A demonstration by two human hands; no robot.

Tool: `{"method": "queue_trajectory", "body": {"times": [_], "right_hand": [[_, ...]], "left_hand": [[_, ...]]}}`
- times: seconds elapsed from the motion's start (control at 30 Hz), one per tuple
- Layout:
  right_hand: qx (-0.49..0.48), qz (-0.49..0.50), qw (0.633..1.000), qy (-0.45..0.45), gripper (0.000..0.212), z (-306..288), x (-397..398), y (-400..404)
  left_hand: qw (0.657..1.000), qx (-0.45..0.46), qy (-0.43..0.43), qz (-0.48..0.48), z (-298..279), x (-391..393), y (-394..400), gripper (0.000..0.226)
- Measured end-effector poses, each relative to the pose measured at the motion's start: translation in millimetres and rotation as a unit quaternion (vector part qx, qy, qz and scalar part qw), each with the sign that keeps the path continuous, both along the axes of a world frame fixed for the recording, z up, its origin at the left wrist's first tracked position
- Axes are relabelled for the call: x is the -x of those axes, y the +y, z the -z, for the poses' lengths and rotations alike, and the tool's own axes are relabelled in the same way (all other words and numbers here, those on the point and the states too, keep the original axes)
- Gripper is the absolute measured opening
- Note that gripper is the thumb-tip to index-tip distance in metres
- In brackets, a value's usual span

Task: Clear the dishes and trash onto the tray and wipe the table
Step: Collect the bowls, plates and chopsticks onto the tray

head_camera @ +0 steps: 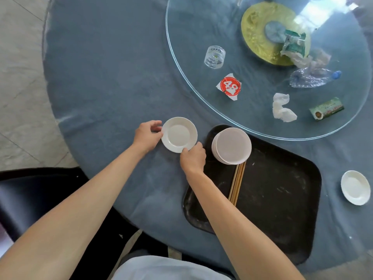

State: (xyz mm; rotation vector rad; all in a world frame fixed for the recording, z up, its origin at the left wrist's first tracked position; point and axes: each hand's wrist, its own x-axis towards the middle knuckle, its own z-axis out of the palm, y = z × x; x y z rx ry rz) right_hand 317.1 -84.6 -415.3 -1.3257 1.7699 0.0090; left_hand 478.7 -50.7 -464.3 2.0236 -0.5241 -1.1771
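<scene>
both forearms reach in from the lower edge toward a small white plate (179, 134) that sits on the blue-covered worktop (105, 81), just left of the black tray (282, 199). left hand (148, 136) holds the plate's left rim, fingers curled round the edge. right hand (193, 157) pinches the plate's near-right rim, fingers curled, wrist lying over the tray's left corner. plate appears flat on the cloth; whether it is lifted cannot be told. on the tray's far-left corner stands a stack of white plates (232, 145), overhanging the tops of several wooden chopsticks (237, 181) that lie lengthwise on the tray floor. another white plate (356, 187) rests on the worktop just right of the tray. beyond the tray, a glass turntable (201, 63) carries a clear glass cup (214, 57) on its side, a red-and-white paper scrap (230, 86), a crumpled white napkin (282, 107), a green carton (327, 108), a crushed plastic bottle (310, 77) with blue cap, and a torn wrapper (294, 44) over a gold disc (256, 33) under the glass. dark chair (30, 197) stands at lower left, beside the worktop.
</scene>
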Motion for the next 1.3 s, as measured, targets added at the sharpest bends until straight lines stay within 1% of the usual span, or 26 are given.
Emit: {"method": "queue_trajectory", "body": {"times": [0.07, 0.13, 0.2, 0.27, 0.43, 0.53, 0.63, 0.77, 0.87, 0.97, 1.17, 1.3], "right_hand": [[0.007, 0.025, 1.0, 0.002, 0.033, 2.4, -2.3, -1.0], [0.019, 0.057, 0.998, -0.015, 0.028, 5.9, -3.6, -0.1], [0.031, 0.082, 0.995, -0.044, 0.026, 13.7, -2.1, 1.5], [0.046, 0.093, 0.991, -0.087, 0.029, 15.8, 2.0, 4.6], [0.074, 0.117, 0.969, -0.205, 0.038, -40.8, 24.9, 6.6], [0.08, 0.15, 0.949, -0.265, 0.04, -72.7, 49.8, -0.4], [0.088, 0.175, 0.938, -0.284, 0.043, -100.9, 84.3, -12.5], [0.116, 0.214, 0.931, -0.27, 0.045, -119.9, 147.9, -30.7], [0.131, 0.246, 0.92, -0.277, 0.043, -123.4, 204.3, -45.9], [0.151, 0.271, 0.914, -0.261, 0.041, -116.3, 270.2, -62.4], [0.151, 0.331, 0.904, -0.225, 0.035, -80.9, 416.5, -97.5], [0.143, 0.368, 0.897, -0.198, 0.039, -54.3, 502.9, -115.8]], "left_hand": [[1.0, -0.001, 0.011, -0.009, -0.5, 0.2, 0.3, 0.046], [0.999, 0.002, 0.035, -0.026, -4.6, 2.3, 0.6, 0.044], [0.997, 0.015, 0.056, -0.045, -14.5, 5.3, 3.6, 0.04], [0.995, 0.043, 0.069, -0.059, -26.6, 6.6, 10.3, 0.038], [0.989, 0.109, 0.083, -0.052, -70.8, 10.6, 17.8, 0.035], [0.987, 0.136, 0.089, -0.009, -106.6, 25.9, 6.3, 0.037], [0.981, 0.163, 0.091, 0.047, -140.6, 54.3, -12.8, 0.04], [0.973, 0.186, 0.084, 0.112, -167.7, 113.0, -46.9, 0.04], [0.97, 0.183, 0.077, 0.142, -167.4, 168.2, -74.0, 0.044], [0.968, 0.175, 0.062, 0.166, -158.3, 236.3, -99.0, 0.04], [0.967, 0.142, 0.093, 0.191, -121.3, 386.5, -141.1, 0.038], [0.968, 0.11, 0.101, 0.203, -95.8, 477.8, -171.9, 0.036]]}}
